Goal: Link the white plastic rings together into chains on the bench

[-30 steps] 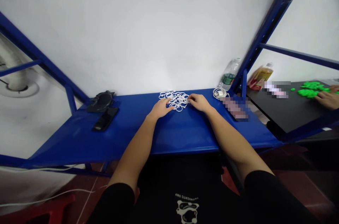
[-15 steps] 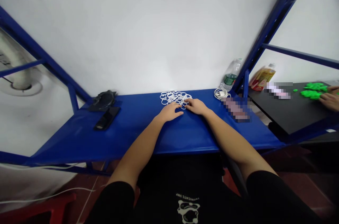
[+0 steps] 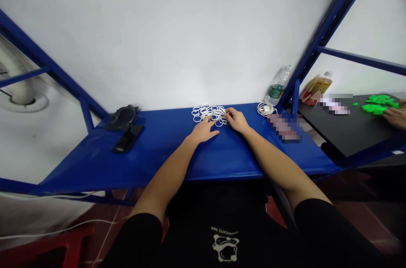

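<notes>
A loose pile of thin white plastic rings lies on the blue table, close to the wall. My left hand is at the pile's near edge. Its fingers reach over the nearest rings, and its thumb stretches out to the right. At the right edge of the pile is my right hand, its bent fingers touching the outer rings with a gap between thumb and forefinger. Neither hand lifts a ring.
A black phone and a black bag-like item lie at left. At right are a coiled white cable, a water bottle and a blue frame post. Another person's hand touches green pieces on a black table.
My right hand has shifted slightly away from me, along the pile's right side, and the rings there sit closer together. My left-hand fingers have spread a little over the near rings.
</notes>
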Motion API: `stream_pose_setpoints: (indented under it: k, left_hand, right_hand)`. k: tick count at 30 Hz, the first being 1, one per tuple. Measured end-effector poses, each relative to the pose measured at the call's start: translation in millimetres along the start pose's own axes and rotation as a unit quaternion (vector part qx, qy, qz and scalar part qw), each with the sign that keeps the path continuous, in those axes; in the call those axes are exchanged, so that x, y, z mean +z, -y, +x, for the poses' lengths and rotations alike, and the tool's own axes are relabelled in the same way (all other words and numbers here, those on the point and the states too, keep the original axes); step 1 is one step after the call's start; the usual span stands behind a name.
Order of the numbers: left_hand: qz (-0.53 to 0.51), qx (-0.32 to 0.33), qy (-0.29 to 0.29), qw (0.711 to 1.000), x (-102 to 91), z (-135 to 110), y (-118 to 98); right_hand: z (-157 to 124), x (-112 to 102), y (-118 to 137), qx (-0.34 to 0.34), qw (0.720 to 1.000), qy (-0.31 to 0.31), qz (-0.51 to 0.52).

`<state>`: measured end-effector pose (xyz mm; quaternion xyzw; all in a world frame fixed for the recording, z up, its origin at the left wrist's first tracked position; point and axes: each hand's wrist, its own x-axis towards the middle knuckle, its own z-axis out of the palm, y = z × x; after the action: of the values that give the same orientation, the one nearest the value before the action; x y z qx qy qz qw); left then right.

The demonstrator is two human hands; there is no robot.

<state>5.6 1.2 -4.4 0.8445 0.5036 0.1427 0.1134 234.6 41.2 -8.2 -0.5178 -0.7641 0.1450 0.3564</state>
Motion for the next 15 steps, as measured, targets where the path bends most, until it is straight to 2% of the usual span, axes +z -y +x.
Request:
stream_pose_setpoints:
  k: [4, 9, 11, 13, 15]
  left_hand:
    - [0.012, -0.007, -0.021, 1.0, 1.8, -1, -4]
    - [-0.066, 0.017, -0.126, 0.99, 1.9, 2, 0]
    - [-0.094, 0.024, -0.168, 0.981, 2.9, 4, 3]
    - [-0.128, 0.032, -0.206, 0.97, 4.1, 6, 6]
    - [-0.17, 0.034, -0.242, 0.955, 4.4, 8, 6]
  right_hand:
    - [-3, -3, 5, -0.009, 0.998, 0.005, 0.06]
    - [-5, 0, 14, -0.01, 0.987, 0.006, 0.159]
    - [-4, 4, 21, 0.011, 0.966, 0.019, 0.259]
    - [-4, 7, 30, 0.04, 0.929, 0.05, 0.365]
    - [-4, 9, 40, 0.054, 0.901, 0.076, 0.424]
